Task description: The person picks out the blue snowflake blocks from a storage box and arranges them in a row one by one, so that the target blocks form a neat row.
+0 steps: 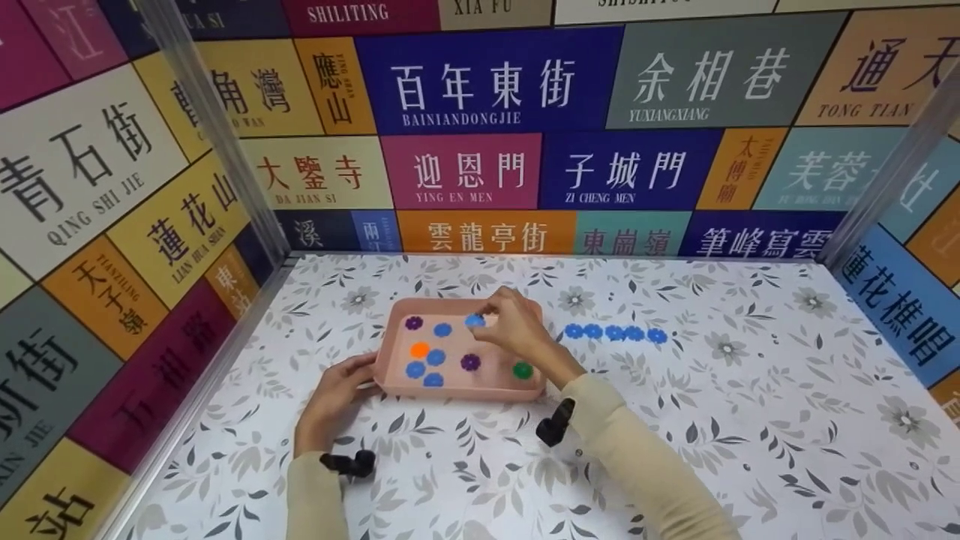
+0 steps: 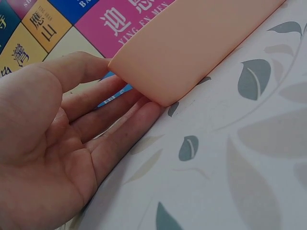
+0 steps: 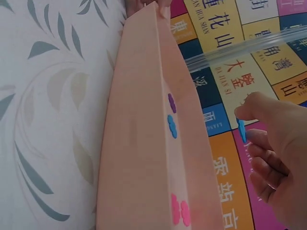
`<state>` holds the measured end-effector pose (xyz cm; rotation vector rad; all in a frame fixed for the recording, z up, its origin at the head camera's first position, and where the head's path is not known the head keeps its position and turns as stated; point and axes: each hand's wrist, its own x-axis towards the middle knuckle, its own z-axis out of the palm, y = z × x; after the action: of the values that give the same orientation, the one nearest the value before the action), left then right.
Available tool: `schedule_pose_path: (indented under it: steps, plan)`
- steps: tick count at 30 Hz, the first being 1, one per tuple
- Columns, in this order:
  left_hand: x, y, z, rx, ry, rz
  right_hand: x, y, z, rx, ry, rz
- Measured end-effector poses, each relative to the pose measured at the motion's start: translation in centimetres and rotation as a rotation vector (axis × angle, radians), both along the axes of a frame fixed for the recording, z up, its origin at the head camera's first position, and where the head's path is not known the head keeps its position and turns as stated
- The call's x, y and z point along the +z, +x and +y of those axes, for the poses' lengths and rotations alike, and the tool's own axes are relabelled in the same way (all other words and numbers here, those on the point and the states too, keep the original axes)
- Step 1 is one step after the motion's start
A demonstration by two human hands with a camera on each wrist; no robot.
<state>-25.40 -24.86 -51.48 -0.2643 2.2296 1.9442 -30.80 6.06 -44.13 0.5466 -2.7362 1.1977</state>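
My right hand [image 1: 514,326] is above the far side of a pink tray [image 1: 457,391], with a blue flower-shaped piece [image 3: 241,130] pinched between thumb and index finger. In the right wrist view that piece stands edge-on, clear of the tray's wall. My left hand [image 1: 341,390] holds the tray at its left end, thumb at the rim and the other fingers along the outer wall. Inside the tray lie several blue flower pieces [image 1: 436,358], two purple ones [image 1: 470,362], a green one [image 1: 523,370] and an orange one [image 1: 419,349].
Right of the tray, several blue flower pieces [image 1: 615,332] form a row on the leaf-patterned tabletop [image 1: 750,420]. Panels with street names [image 1: 487,90] enclose the table at the back and sides. Each wrist wears a black camera mount [image 1: 556,424].
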Motion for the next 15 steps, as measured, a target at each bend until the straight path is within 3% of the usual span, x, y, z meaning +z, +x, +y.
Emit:
schedule_pose_path:
  steps: [8, 15]
  plan:
    - [0.0, 0.0, 0.1, 0.003, -0.008, 0.013, 1.8, -0.1, 3.6, -0.059, -0.134, 0.084]
    - [0.1, 0.0, -0.1, -0.003, -0.013, -0.004, 2.1, 0.0, 7.5, -0.126, -0.156, 0.124]
